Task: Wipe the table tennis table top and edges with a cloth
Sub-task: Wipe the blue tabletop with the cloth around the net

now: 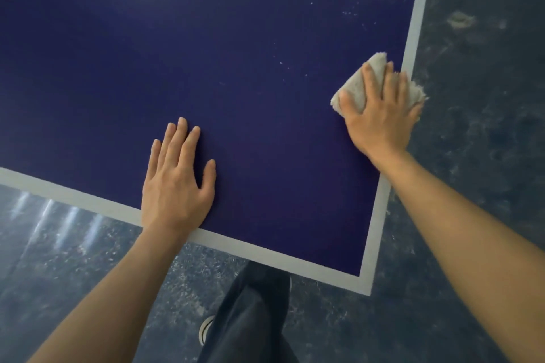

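Observation:
The table tennis table (206, 53) has a dark blue top with a pale border line along its near and right edges; its corner lies at the lower right. A folded beige cloth (355, 87) lies on the top beside the right edge line. My right hand (383, 115) presses flat on the cloth, fingers spread over it, and the cloth's frayed end sticks out past the edge. My left hand (177, 180) rests flat on the blue top near the near edge, fingers apart, holding nothing. Small pale specks dot the top beyond the cloth.
A dark mottled floor (486, 97) surrounds the table to the right and below. My leg in dark trousers (250, 318) and a shoe (206, 330) stand just before the near edge.

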